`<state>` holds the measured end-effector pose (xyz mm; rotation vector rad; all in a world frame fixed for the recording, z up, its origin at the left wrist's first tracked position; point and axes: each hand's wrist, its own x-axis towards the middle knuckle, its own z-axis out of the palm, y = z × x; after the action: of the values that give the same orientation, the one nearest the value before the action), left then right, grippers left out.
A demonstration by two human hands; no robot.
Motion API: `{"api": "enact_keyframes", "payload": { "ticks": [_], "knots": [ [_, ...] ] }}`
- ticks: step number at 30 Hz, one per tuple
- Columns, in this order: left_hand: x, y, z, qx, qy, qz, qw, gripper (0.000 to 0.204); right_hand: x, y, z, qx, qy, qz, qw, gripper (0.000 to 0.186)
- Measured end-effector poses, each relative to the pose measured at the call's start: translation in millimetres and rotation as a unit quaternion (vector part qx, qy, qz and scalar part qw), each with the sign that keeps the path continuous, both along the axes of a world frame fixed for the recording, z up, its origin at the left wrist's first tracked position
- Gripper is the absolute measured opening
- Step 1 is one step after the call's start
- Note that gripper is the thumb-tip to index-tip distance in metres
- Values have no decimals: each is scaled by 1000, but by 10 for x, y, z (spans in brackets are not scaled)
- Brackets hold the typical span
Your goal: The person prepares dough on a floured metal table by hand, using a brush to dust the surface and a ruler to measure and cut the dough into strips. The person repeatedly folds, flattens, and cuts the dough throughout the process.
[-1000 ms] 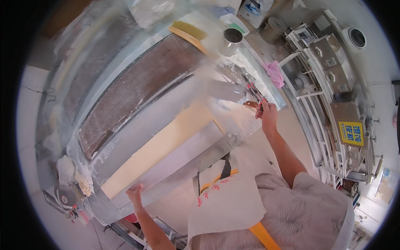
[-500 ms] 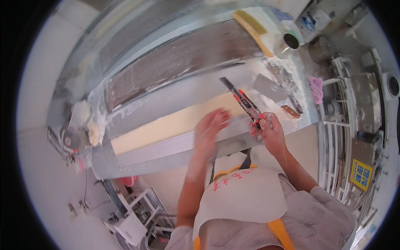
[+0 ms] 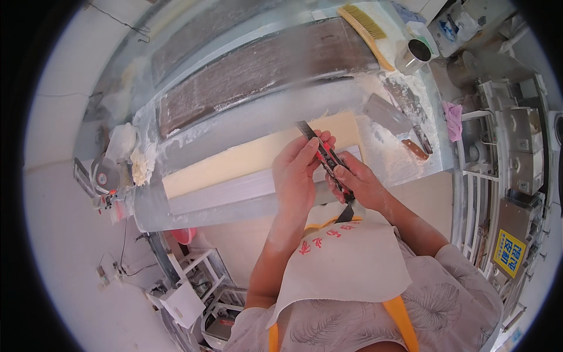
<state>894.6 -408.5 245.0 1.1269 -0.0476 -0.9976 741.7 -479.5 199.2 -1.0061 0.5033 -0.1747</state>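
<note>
Both my hands are on a black and red utility knife (image 3: 327, 155), held over the near edge of the worktable. My left hand (image 3: 294, 170) pinches it close to the dark blade, which points up and to the left. Around the handle's lower end, the fingers of my right hand (image 3: 359, 180) are closed. Beneath and beyond the hands lies a long pale yellow slab (image 3: 229, 159) that looks like stacked dough sheets. A whitish strip (image 3: 229, 191) runs along its near side; my hands hide part of both.
Flour dusts the table (image 3: 176, 220). A cleaver (image 3: 387, 114) lies at the right, near a wooden-handled tool (image 3: 415, 149). Farther back are a long dark board (image 3: 252, 73), a brush (image 3: 366, 35) and a metal cup (image 3: 413, 57). A shelving rack (image 3: 472, 202) stands right of the table.
My left hand has moved onto the knife near its blade; it was apart and blurred before. The knife has come lower and left, and my right hand has shifted with it.
</note>
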Motion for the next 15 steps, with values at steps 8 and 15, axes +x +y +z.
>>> {"api": "enact_keyframes", "payload": {
  "ticks": [8,15],
  "knots": [
    [-127,21,134,-40,-63,93,993,16,70,114,77,3,-37,-2,999,33],
    [-142,11,207,-46,-105,132,985,16,113,168,205,-80,-21,15,996,38]
  ]
}}
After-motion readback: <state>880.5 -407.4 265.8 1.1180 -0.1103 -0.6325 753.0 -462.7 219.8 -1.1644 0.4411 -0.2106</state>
